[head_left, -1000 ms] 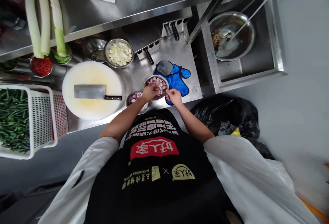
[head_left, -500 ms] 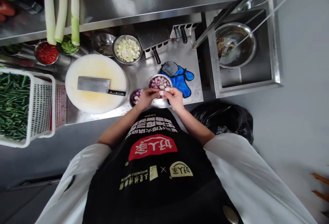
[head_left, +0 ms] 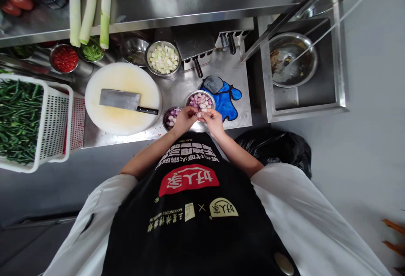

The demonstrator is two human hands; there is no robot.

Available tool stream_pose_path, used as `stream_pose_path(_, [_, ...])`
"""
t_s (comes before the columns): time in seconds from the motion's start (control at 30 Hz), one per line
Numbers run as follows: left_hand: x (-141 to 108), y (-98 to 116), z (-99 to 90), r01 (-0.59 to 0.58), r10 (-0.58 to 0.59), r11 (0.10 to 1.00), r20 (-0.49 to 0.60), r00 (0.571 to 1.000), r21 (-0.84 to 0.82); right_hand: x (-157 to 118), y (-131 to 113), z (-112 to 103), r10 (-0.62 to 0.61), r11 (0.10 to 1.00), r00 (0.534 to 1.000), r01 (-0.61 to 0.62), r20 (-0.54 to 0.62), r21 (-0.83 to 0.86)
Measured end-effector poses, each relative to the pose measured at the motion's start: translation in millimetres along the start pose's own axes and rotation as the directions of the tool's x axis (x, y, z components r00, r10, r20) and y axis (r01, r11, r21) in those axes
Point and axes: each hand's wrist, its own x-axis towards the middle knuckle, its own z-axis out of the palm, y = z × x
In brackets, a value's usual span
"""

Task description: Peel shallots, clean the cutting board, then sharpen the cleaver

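Both hands meet over the near rim of a steel bowl heaped with purple-skinned garlic cloves. Between their fingertips is a pale garlic clove. My left hand pinches it from the left, fingers closed. My right hand has its thumb and fingers closed on the clove from the other side; another whitish piece shows by its fingers. A second steel bowl, partly behind my left wrist, contains more purple and pale cloves.
A cleaver lies on the round cutting board. Blue gloves rest beside the bowl. A bowl of chopped white vegetable, a basket of green chillies, a sink and a black bin bag surround the counter; a shelf edge overhangs it.
The camera view has shifted, so the counter things appear farther right. My hands stay together at the bowl with the clove, fingers slightly changed in position.
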Motion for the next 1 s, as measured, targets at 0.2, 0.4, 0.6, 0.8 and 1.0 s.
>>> stream_pose_path(0.2, [-3, 1, 0.1, -0.017, 0.018, 0.996, -0.012, 1.000, 0.084, -2, 7, 10, 0.053, 0.994, 0.996, -0.046, -0.070, 0.095])
stream_pose_path(0.4, [0, 1, -5.0, 0.192, -0.233, 0.944, -0.134, 0.963, -0.269, 5, -8, -3, 0.238, 0.931, 0.961, -0.267, 0.141, 0.247])
stream_pose_path(0.6, [-10, 4, -29.6, 0.244, -0.381, 0.797, -0.148, 0.913, -0.552, 17, 15, 5, 0.242, 0.958, 0.965, -0.255, 0.104, 0.130])
stream_pose_path(0.8, [-41, -16, -73.8, 0.274, -0.487, 0.730, -0.195, 0.851, -0.626, 14, 57, 40, 0.076, 0.906, 0.970, 0.030, 0.232, -0.422])
stream_pose_path(1.0, [-74, -43, -92.4, 0.389, -0.580, 0.757, -0.265, 0.770, -0.525, 71, 49, -5, -0.048, 0.567, 0.997, 0.081, 0.064, -0.819])
